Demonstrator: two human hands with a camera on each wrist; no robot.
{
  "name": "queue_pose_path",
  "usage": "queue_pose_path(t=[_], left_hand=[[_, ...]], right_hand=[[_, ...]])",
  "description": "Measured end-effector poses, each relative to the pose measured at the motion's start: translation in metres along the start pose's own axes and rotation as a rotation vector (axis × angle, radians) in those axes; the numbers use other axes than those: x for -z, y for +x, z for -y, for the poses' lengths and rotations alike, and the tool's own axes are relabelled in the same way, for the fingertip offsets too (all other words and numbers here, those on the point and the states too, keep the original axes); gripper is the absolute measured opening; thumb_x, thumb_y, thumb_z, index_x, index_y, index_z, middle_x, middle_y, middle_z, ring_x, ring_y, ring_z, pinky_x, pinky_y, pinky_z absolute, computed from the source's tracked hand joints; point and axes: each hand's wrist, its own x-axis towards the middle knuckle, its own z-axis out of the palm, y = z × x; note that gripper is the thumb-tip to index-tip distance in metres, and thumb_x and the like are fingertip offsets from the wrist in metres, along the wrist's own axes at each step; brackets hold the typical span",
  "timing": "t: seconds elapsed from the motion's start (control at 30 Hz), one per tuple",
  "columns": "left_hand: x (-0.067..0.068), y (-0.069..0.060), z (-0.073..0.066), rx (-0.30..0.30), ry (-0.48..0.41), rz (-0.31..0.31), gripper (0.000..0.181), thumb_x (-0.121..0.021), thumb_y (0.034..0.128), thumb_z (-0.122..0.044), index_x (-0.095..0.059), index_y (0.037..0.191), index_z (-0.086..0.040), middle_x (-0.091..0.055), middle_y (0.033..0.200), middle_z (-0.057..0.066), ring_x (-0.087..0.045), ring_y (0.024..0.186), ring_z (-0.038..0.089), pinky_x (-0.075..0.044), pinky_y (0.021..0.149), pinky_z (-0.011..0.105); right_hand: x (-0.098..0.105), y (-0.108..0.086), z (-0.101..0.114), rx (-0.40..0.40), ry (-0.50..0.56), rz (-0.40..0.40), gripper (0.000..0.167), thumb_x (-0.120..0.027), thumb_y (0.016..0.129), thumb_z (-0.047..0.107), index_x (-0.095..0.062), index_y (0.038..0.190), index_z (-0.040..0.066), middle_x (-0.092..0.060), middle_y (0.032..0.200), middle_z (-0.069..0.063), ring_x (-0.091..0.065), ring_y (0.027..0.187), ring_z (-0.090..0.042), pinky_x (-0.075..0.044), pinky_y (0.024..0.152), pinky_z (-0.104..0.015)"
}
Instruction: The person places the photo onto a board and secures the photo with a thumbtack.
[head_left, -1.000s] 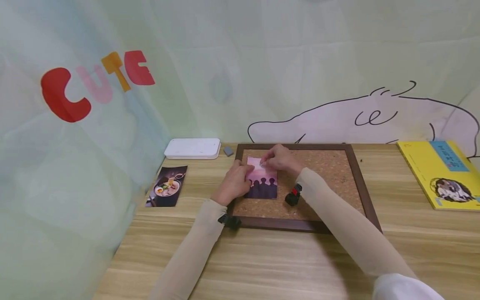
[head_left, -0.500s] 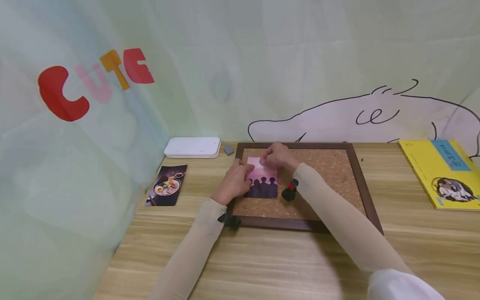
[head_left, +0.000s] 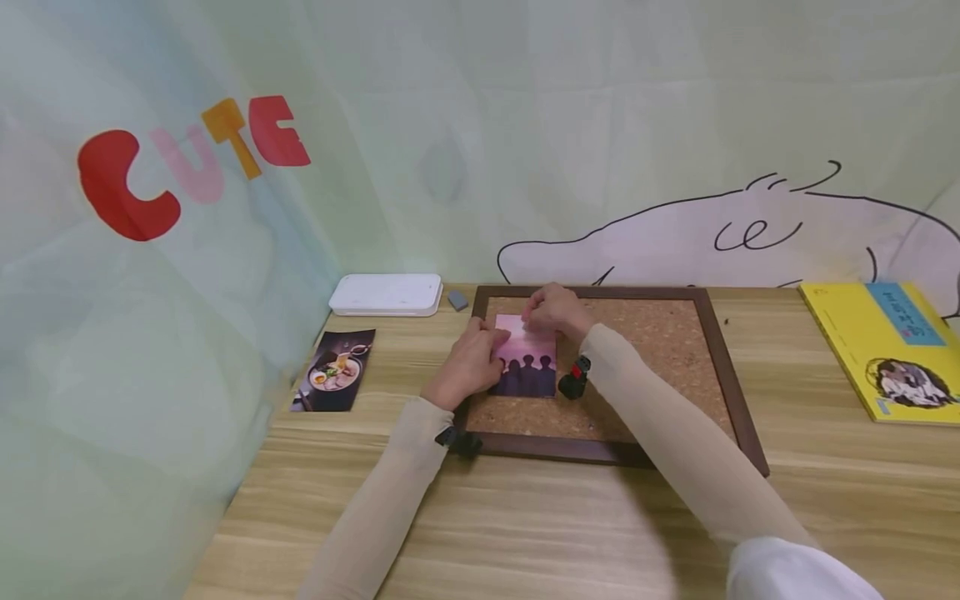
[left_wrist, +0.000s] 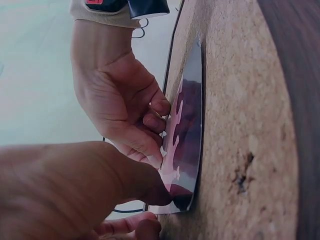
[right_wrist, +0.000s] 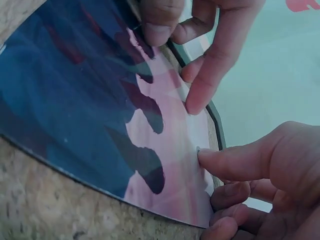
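A photo print (head_left: pixel 528 379), pink above with dark silhouettes below, lies on a cork board (head_left: pixel 660 325) towards its left side. My left hand (head_left: pixel 468 362) presses the print's left edge, thumb and fingertips spread along it. At the print's upper part, my right hand (head_left: pixel 558 312) works with bent fingers. In the right wrist view, my right thumb (right_wrist: pixel 235 162) pushes on a tiny grey thumbtack (right_wrist: pixel 198 149) near the print's pink end; most of the tack is hidden. Its other fingers are curled close to the print's edge. The print bows slightly off the cork.
A ramen photo (head_left: pixel 334 375) lies left of the board. Behind it are a white flat case (head_left: pixel 386 296) and a small grey block (head_left: pixel 457 300). A yellow book (head_left: pixel 862 350) lies at the far right. A printed curtain (head_left: pixel 420 167) hangs behind the table.
My right forearm and wrist have shifted slightly left and lower. The small tack, visible at the right fingertips earlier, is now hidden in the head view. My left hand stays put.
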Motion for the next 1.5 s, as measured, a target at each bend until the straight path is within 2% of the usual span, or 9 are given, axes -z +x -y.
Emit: queue_pose_path(t=[0.37, 0.6, 0.77, 0.9, 1.03, 1.2, 1.3, 1.4, 1.5], left_hand=[[-0.002, -0.001, -0.001, -0.005, 0.008, 0.000, 0.047, -0.067, 0.0963, -0.004, -0.065, 0.143, 0.004, -0.055, 0.138, 0.026, -0.056, 0.123, 0.036, -0.051, 0.109, 0.049], [-0.003, -0.002, -0.004, -0.002, -0.008, -0.018, 0.044, -0.067, 0.0953, -0.002, -0.068, 0.138, 0.004, -0.058, 0.134, 0.025, -0.057, 0.121, 0.036, -0.051, 0.108, 0.050], [-0.002, -0.002, -0.004, 0.017, -0.020, -0.015, 0.042, -0.068, 0.0955, -0.003, -0.069, 0.137, 0.002, -0.060, 0.133, 0.024, -0.058, 0.118, 0.035, -0.053, 0.104, 0.050], [0.001, -0.001, -0.002, 0.022, -0.021, -0.028, 0.041, -0.069, 0.0953, -0.004, -0.069, 0.136, 0.001, -0.061, 0.130, 0.024, -0.060, 0.112, 0.034, -0.055, 0.097, 0.048], [0.007, -0.002, 0.004, -0.019, -0.018, -0.096, 0.037, -0.068, 0.0953, -0.003, -0.072, 0.132, 0.003, -0.067, 0.116, 0.024, -0.060, 0.103, 0.034, -0.054, 0.087, 0.045], [0.025, -0.005, 0.013, -0.040, -0.019, -0.158, 0.039, -0.064, 0.0957, -0.004, -0.070, 0.133, 0.005, -0.071, 0.119, 0.029, -0.063, 0.099, 0.037, -0.055, 0.082, 0.047], [0.034, -0.006, 0.019, -0.015, -0.041, -0.157, 0.046, -0.063, 0.0941, -0.004, -0.067, 0.139, 0.002, -0.069, 0.128, 0.030, -0.064, 0.086, 0.031, -0.054, 0.074, 0.041], [0.039, -0.009, 0.025, -0.011, -0.057, -0.166, 0.050, -0.062, 0.0938, -0.006, -0.065, 0.143, 0.000, -0.069, 0.128, 0.029, -0.062, 0.076, 0.026, -0.051, 0.069, 0.035], [0.042, -0.014, 0.031, 0.003, -0.055, -0.173, 0.052, -0.062, 0.0936, -0.007, -0.064, 0.145, -0.001, -0.070, 0.124, 0.027, -0.065, 0.083, 0.027, -0.053, 0.075, 0.037]], right_hand=[[0.000, 0.000, -0.005, 0.006, 0.023, -0.013, 0.007, -0.076, 0.092, 0.011, -0.073, 0.099, 0.009, -0.064, 0.101, -0.007, -0.052, 0.082, -0.019, -0.041, 0.062, -0.029], [-0.001, -0.002, -0.012, 0.065, 0.016, -0.036, 0.010, -0.075, 0.092, 0.015, -0.074, 0.100, 0.010, -0.066, 0.103, -0.008, -0.054, 0.083, -0.019, -0.041, 0.064, -0.027], [0.003, -0.006, -0.015, 0.072, 0.015, -0.045, 0.017, -0.070, 0.095, 0.018, -0.075, 0.108, 0.009, -0.068, 0.110, -0.010, -0.055, 0.084, -0.019, -0.044, 0.065, -0.027], [0.011, -0.014, -0.016, 0.073, 0.011, -0.033, 0.023, -0.068, 0.101, 0.023, -0.074, 0.117, 0.008, -0.066, 0.116, -0.011, -0.057, 0.093, -0.023, -0.046, 0.073, -0.031], [0.020, -0.023, -0.019, 0.084, 0.020, -0.042, 0.024, -0.064, 0.104, 0.024, -0.073, 0.120, 0.009, -0.066, 0.122, -0.012, -0.056, 0.107, -0.027, -0.046, 0.085, -0.037], [0.034, -0.035, -0.027, 0.089, 0.023, -0.057, 0.023, -0.063, 0.104, 0.026, -0.071, 0.119, 0.010, -0.064, 0.118, -0.011, -0.055, 0.108, -0.028, -0.046, 0.084, -0.040], [0.043, -0.044, -0.034, 0.081, -0.004, -0.064, 0.025, -0.062, 0.103, 0.026, -0.070, 0.120, 0.009, -0.062, 0.116, -0.011, -0.053, 0.106, -0.028, -0.045, 0.081, -0.039], [0.054, -0.054, -0.044, 0.072, -0.029, -0.072, 0.026, -0.061, 0.104, 0.026, -0.069, 0.121, 0.008, -0.062, 0.116, -0.011, -0.054, 0.104, -0.028, -0.046, 0.079, -0.038], [0.064, -0.064, -0.054, 0.072, -0.046, -0.071, 0.027, -0.060, 0.106, 0.027, -0.068, 0.123, 0.007, -0.062, 0.117, -0.013, -0.054, 0.103, -0.028, -0.046, 0.079, -0.037]])
